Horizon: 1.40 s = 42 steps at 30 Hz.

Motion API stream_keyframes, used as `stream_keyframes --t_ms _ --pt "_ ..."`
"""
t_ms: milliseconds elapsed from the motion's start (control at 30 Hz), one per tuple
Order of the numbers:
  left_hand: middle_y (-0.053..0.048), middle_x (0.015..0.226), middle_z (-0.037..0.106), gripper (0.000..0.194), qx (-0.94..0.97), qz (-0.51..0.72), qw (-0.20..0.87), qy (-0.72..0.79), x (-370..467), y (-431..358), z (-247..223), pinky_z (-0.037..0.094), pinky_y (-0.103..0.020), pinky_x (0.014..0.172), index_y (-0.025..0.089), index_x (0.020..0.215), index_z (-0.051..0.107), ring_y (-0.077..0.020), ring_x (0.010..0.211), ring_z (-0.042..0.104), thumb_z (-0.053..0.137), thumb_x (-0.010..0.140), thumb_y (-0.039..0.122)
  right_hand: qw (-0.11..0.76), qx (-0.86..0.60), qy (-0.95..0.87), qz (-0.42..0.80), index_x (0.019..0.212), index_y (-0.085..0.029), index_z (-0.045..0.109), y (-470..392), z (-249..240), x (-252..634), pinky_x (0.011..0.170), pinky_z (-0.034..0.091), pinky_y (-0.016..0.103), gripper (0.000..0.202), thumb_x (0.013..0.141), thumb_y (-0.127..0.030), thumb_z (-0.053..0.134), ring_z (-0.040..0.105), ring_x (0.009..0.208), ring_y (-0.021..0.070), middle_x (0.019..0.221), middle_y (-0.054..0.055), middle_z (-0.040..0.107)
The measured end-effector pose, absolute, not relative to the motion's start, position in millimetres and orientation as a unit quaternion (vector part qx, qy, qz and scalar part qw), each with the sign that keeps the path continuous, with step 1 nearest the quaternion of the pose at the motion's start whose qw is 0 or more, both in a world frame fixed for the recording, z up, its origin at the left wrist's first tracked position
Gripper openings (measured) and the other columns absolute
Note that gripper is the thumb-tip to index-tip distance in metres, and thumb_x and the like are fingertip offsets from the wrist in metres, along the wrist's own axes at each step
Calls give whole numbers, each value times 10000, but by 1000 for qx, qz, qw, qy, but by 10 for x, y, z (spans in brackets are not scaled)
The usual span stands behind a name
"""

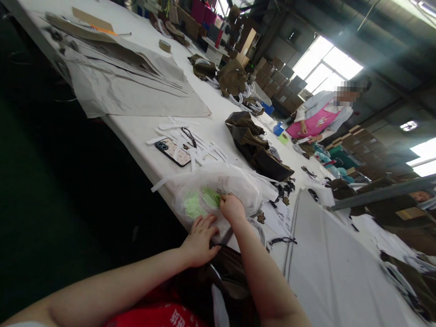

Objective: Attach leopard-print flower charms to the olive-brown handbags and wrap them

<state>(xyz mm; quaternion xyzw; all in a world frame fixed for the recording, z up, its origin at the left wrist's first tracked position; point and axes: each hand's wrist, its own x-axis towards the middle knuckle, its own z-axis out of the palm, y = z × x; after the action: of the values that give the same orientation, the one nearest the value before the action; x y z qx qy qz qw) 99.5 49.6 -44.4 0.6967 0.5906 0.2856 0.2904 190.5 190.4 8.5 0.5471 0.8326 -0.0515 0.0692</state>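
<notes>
The light-green slips are seen in the clear plastic bag on the bench, just left of the right hand, whose fingers are pinched closed, apparently on the nearer slip's edge. The bag's near side is touched by the left hand, fingers loosely spread, nothing visibly gripped.

1 plstc bag, 1 ph., 1 tape roll.
</notes>
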Motion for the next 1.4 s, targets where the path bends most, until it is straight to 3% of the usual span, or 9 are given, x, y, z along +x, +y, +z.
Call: stream_keyframes --t_ms 333,533,700,800,933,1000,1133,1267,1400 --pt "-136 1494 398 324 699 283 290 589 1000 506 -470 106 -504 1194 204 1027 633 -297 1430 265 641 746 365 62 553 829 -54 1082 -214 712 1950 58 1932 858 445 266 347 973 -328 403 640 990 210 1102 98 687" --pt "-130 1505 389 353 701 277 286 592 1000 493 -479 104 -504 1192 202 1057 628 -292 1435 257 624 760 394 60 556 828 -36 1033 -155 702 2005 -6 1948 847 440 271 352 988 -240 364 642 963 209 1045 120 694" --pt "-177 1541 315 664 720 255 285 579 989 536 -438 60 -496 1193 128 1333 483 -310 1458 184 583 786 490 41 564 825 -1 1097 -128 642 1946 27 1951 816 439 284 344 982 -151 318 644 940 211 1070 133 671" --pt "-220 1530 312 821 731 243 275 575 999 611 -407 53 -527 1184 80 1373 441 -358 1452 174 607 745 582 24 557 830 9 1159 -158 608 1913 108 1951 828 429 282 330 981 -156 330 634 975 207 1123 119 659" --pt "-186 1430 479 635 744 309 218 552 861 660 -350 188 -499 1168 125 1298 527 -327 1380 359 544 822 546 15 546 837 -3 1080 -177 652 1916 155 1981 814 425 287 290 969 -198 385 645 942 215 1041 101 700" --pt "-182 1456 443 536 705 391 94 584 622 657 -336 188 -506 1162 140 1297 526 -321 1385 349 518 859 449 13 546 838 -14 1019 -175 681 1932 123 2015 792 426 292 279 954 -204 411 653 909 222 993 97 717" --pt "-273 1492 319 589 505 471 -132 712 -127 664 -370 175 -569 1131 60 1348 448 -373 1410 265 528 867 391 0 550 835 -33 994 -206 713 1963 40 2071 771 424 294 272 921 -217 451 654 919 230 1004 74 730" --pt "-241 1413 439 523 483 455 -114 739 -520 680 -394 253 -524 1116 75 1290 488 -337 1358 358 530 869 383 -33 552 831 -53 968 -217 731 1971 29 2062 732 426 303 266 904 -262 477 664 884 239 948 68 742" --pt "-161 1346 529 369 588 443 -11 677 -144 682 -298 301 -489 1116 140 1174 573 -295 1296 437 559 839 294 -87 563 814 -116 940 -209 733 1963 24 2040 670 428 294 243 870 -324 530 674 759 222 759 44 737"
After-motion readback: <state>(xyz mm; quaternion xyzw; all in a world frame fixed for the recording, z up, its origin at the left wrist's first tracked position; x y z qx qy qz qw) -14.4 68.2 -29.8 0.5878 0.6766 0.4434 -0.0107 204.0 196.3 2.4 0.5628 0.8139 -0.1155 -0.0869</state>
